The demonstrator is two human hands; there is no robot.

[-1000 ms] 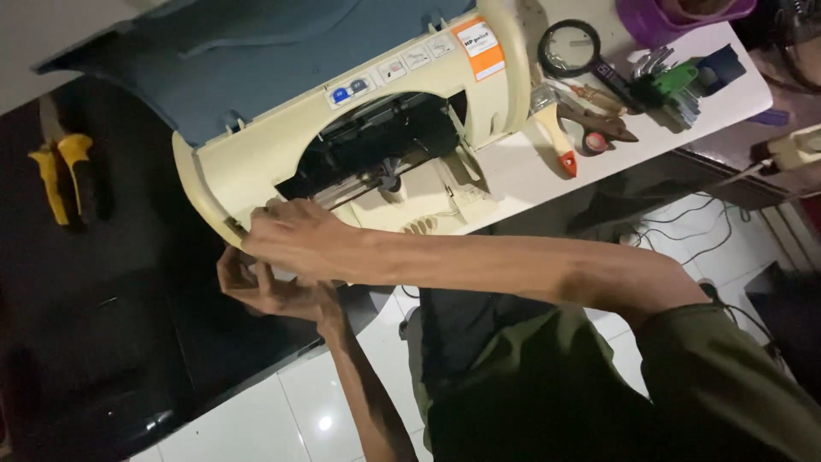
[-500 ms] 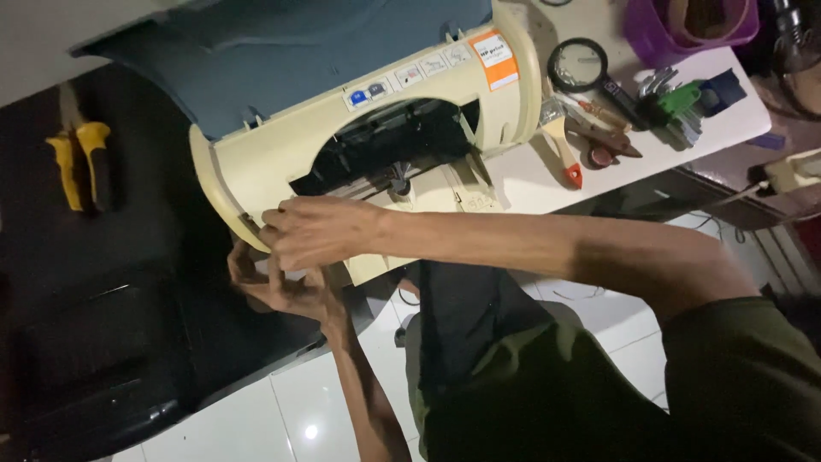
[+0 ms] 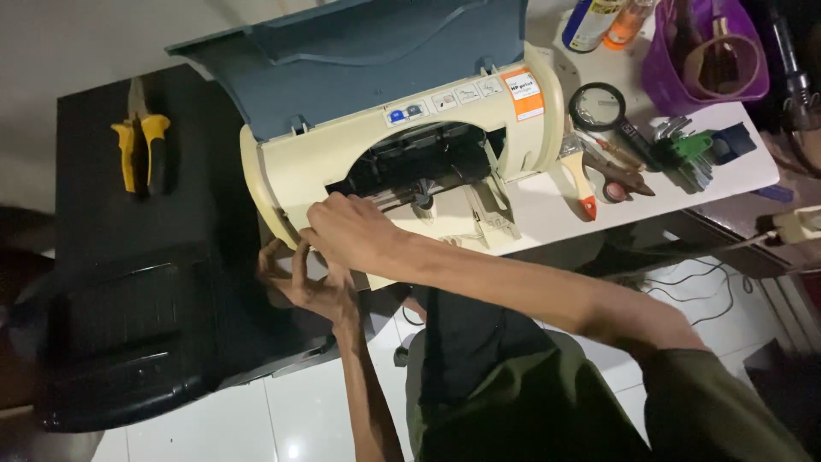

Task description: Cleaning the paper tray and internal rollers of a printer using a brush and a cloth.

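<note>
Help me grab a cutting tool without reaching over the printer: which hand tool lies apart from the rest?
The yellow-handled pliers, alone on the black surface left of the printer; the scissors, brush and hex keys cluster on the white table to its right.

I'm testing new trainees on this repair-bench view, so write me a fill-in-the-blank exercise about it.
1. Both hands work at the front left corner of the cream-coloured ____, whose grey-blue lid stands open.
2. The pliers lying on the black surface have ____ handles.
3. The right hand rests on top of the front edge, while the left hand reaches up from ____ it.
4. Right of the machine, on the white table, lies a round magnifying ____.

Missing words: printer; yellow; below; glass
</note>
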